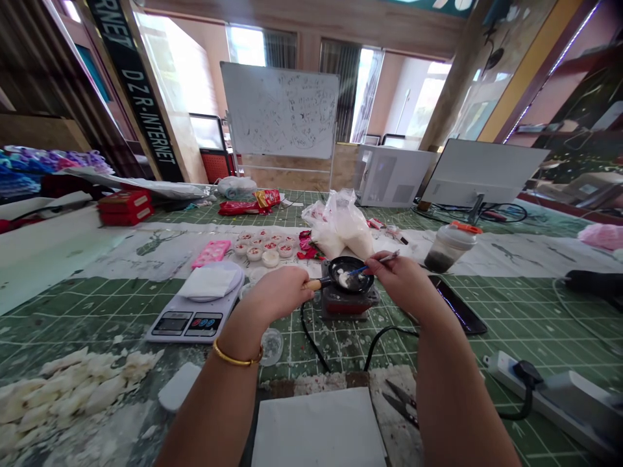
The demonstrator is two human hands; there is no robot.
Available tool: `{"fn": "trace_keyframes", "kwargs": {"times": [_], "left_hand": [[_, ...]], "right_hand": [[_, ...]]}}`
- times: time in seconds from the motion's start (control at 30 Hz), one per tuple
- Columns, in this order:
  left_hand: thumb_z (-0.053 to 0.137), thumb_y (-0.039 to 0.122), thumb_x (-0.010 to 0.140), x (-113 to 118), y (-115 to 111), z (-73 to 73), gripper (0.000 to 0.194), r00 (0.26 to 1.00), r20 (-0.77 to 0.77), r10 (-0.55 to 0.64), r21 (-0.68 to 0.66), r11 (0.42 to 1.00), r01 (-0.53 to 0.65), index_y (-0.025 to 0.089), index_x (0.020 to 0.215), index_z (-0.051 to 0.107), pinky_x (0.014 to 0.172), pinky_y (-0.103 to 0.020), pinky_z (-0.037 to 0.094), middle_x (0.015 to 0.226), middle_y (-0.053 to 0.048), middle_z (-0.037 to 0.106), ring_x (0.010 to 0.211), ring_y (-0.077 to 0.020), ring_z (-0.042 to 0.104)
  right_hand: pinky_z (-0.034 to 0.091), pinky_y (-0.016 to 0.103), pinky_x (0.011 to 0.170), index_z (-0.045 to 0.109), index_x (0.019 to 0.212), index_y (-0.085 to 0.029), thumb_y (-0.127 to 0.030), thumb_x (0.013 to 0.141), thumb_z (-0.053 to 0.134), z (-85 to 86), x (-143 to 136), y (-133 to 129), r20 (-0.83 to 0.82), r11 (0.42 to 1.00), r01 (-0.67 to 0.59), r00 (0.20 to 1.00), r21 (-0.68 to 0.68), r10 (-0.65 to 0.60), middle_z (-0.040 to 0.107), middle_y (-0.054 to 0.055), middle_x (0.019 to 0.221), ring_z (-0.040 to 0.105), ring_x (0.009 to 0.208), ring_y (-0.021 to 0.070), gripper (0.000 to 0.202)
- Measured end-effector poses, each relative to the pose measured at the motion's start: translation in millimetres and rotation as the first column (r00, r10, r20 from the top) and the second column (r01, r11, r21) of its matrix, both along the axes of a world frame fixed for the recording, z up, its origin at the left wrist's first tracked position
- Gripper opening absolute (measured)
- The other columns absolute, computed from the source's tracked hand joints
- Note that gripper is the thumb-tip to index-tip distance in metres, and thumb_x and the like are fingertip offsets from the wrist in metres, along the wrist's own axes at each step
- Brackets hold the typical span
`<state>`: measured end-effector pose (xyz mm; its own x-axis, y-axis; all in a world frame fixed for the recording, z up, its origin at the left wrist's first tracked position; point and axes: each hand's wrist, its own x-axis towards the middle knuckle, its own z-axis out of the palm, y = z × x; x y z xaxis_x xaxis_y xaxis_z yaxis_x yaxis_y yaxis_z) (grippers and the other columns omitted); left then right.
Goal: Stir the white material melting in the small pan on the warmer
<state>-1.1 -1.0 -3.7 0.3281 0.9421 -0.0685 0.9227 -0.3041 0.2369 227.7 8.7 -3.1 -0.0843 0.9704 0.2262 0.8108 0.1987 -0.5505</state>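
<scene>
My left hand (282,292) is closed round the wooden handle (314,285) of a small black pan (367,285). The pan sits over a small heater (344,306) with a dark cable. White pieces (343,279) lie inside it. Pinched in my right hand (389,272) is a thin stirring stick (359,268), its blue end reaching down into the pan. Behind the pan stand clear plastic bags of white material (343,230), with red flowers (306,245) at their left. Small cups with red bits (270,246) stand left of the flowers.
A scale (197,318) is at the left, near a pile of white flakes (73,395). Scissors (403,402) lie beside a white sheet (318,431) in front. To the right are a phone (457,305), a jar (450,246) and a power strip (559,402).
</scene>
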Motion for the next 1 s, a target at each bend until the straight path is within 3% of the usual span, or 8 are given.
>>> {"fn": "trace_keyframes", "kwargs": {"times": [0.13,0.3,0.37,0.47,0.6,0.77,0.9,1.0], "left_hand": [[0.039,0.047,0.082,0.0,-0.2,-0.2,0.037,1.0,0.006,-0.005,-0.009,1.0,0.005,0.017,0.073,0.06,0.052,-0.027,0.029,0.077,-0.006,0.063,0.062,-0.0159,0.053],[0.038,0.046,0.083,-0.3,0.6,0.0,0.038,1.0,0.022,-0.011,0.01,1.0,0.011,0.016,0.069,0.057,0.049,-0.026,0.026,0.073,-0.006,0.061,0.059,-0.0148,0.051],[0.036,0.047,0.084,-0.3,1.2,-0.1,0.04,0.999,0.032,-0.019,0.021,1.0,0.018,0.016,0.068,0.056,0.049,-0.026,0.026,0.072,-0.006,0.061,0.058,-0.0145,0.051],[0.035,0.046,0.084,0.7,1.4,0.7,0.04,0.999,0.041,-0.011,0.012,1.0,0.01,0.016,0.068,0.056,0.048,-0.026,0.025,0.072,-0.006,0.061,0.057,-0.0141,0.05],[0.036,0.044,0.083,1.8,1.5,2.6,0.037,0.999,0.049,0.0,-0.017,1.0,0.001,0.016,0.066,0.056,0.048,-0.026,0.024,0.07,-0.006,0.061,0.056,-0.0138,0.05],[0.032,0.048,0.084,-1.0,4.5,0.0,0.043,0.997,0.074,-0.019,-0.015,1.0,0.02,0.017,0.064,0.053,0.048,-0.026,0.024,0.067,-0.005,0.059,0.054,-0.0129,0.048],[0.034,0.046,0.084,-2.4,5.3,-1.2,0.039,0.996,0.083,-0.033,-0.012,0.999,0.034,0.018,0.064,0.053,0.049,-0.026,0.025,0.067,-0.003,0.059,0.056,-0.0138,0.048],[0.037,0.042,0.082,-1.1,5.0,0.4,0.034,0.996,0.083,-0.032,-0.032,0.999,0.035,0.018,0.065,0.053,0.05,-0.026,0.025,0.066,-0.002,0.058,0.057,-0.014,0.048]], "right_hand": [[0.037,0.028,0.071,0.066,0.076,-0.019,-0.039,0.084,0.043,1.1,0.7,-3.2,0.026,0.998,0.059,0.998,0.027,-0.06,0.069,0.005,0.081,0.059,0.078,0.0188,0.032],[0.042,0.028,0.073,0.067,0.076,-0.018,-0.043,0.081,0.049,4.3,10.6,9.9,-0.238,0.997,0.077,0.969,0.027,-0.068,0.07,0.005,0.077,0.06,0.076,0.0177,0.032],[0.045,0.028,0.071,0.065,0.076,-0.017,-0.039,0.079,0.054,0.7,14.4,24.5,-0.413,0.994,0.091,0.904,-0.064,-0.109,0.069,0.005,0.069,0.061,0.069,0.0163,0.025],[0.049,0.026,0.065,0.062,0.072,-0.015,-0.03,0.078,0.058,-9.9,22.4,42.4,-0.636,0.975,0.081,0.746,-0.207,-0.197,0.067,0.004,0.061,0.061,0.06,0.0137,0.017],[0.049,0.022,0.055,0.06,0.066,-0.013,-0.025,0.076,0.061,-24.4,42.4,44.7,-0.691,0.955,0.114,0.668,-0.273,-0.277,0.065,0.005,0.057,0.059,0.053,0.0115,0.015],[0.047,0.017,0.05,0.058,0.073,-0.015,-0.029,0.079,0.058,-30.4,57.1,33.5,-0.789,0.947,0.213,0.526,-0.239,-0.317,0.064,0.002,0.059,0.057,0.05,0.0081,0.015],[0.049,0.02,0.053,0.061,0.074,-0.013,-0.03,0.073,0.064,-37.6,50.3,30.4,-0.823,0.96,0.116,0.495,-0.255,-0.279,0.066,0.005,0.063,0.059,0.053,0.0103,0.018],[0.047,0.02,0.052,0.061,0.071,-0.013,-0.031,0.069,0.068,-43.5,54.6,30.1,-0.828,0.952,0.161,0.472,-0.259,-0.305,0.064,0.003,0.058,0.057,0.051,0.0092,0.019]]}}
